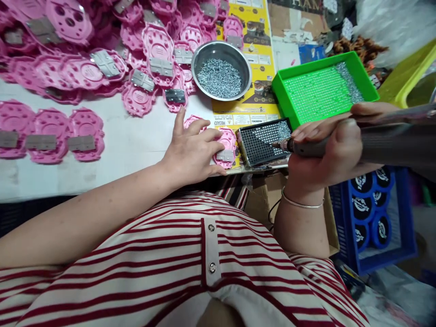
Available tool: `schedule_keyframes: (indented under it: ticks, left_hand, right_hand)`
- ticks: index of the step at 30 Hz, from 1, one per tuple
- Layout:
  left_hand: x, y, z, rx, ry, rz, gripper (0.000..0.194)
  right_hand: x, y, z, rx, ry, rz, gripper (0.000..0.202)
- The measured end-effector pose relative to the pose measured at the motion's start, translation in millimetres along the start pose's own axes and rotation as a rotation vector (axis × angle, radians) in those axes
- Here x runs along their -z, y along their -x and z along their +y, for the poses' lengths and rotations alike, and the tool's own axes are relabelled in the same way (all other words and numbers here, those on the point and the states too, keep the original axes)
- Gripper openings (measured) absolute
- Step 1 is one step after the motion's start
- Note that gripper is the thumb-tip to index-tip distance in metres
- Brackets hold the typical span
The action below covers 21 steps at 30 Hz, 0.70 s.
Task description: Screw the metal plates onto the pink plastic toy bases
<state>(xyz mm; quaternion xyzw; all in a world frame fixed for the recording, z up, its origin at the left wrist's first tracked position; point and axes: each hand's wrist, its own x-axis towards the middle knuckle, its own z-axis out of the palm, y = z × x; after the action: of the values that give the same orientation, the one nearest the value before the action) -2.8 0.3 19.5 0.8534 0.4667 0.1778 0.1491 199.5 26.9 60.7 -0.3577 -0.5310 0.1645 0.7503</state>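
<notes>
My right hand (335, 150) is wrapped round a dark electric screwdriver (313, 144), its bit pointing left. The bit's tip is over a small black perforated tray (254, 156), with small silver screws (283, 129) heaped at its far right corner. My left hand (194, 152) lies palm down with fingers spread at the table's front edge. Its thumb and forefinger are by the edge of a pink plastic part (225, 136) with a grey metal plate (225, 155). Another pink part (195, 121) is partly hidden under the other fingers.
A steel bowl (247, 86) of screws stands behind the black tray. A green tray (279, 86) holds more screws. Many pink parts (158, 45) pile up at the back left, with a short row (49, 122) at left. A blue crate (407, 227) sits lower right.
</notes>
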Motion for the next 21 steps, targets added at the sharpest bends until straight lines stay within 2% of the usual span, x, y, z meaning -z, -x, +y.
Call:
schedule_keyframes:
  ticks: [2, 5, 9, 11, 16, 19, 21]
  left_hand:
    - [0.4, 0.8, 0.4, -0.006, -0.016, -0.004, 0.032]
    - [2.0, 1.4, 1.0, -0.019, -0.065, -0.021, 0.036]
    - [4.6, 1.4, 1.9, -0.023, -0.094, -0.046, 0.038]
    - [5.3, 1.5, 2.4, -0.015, -0.09, -0.052, 0.037]
    - [3.9, 1.3, 2.1, -0.006, -0.083, -0.048, 0.035]
    - [3.2, 0.6, 0.6, 0.0, -0.061, -0.056, 0.037]
    - [4.1, 0.4, 0.3, 0.005, -0.035, -0.065, 0.045]
  right_hand:
    - [1.5, 1.4, 3.9, 0.013, 0.025, 0.003, 0.016]
    - [5.4, 4.7, 11.8, -0.05, 0.008, -0.026, 0.019]
    - [7.5, 6.3, 19.8, -0.055, 0.026, 0.035, 0.028]
    - [7.3, 6.2, 20.5, -0.075, 0.064, 0.026, 0.03]
    - [4.8, 4.6, 11.8, -0.082, 0.165, -0.033, 0.022]
    - [-1.3, 4.0, 6.0, -0.018, 0.064, -0.004, 0.014]
    - [-6.9, 5.1, 3.1, 0.019, -0.064, 0.025, 0.007]
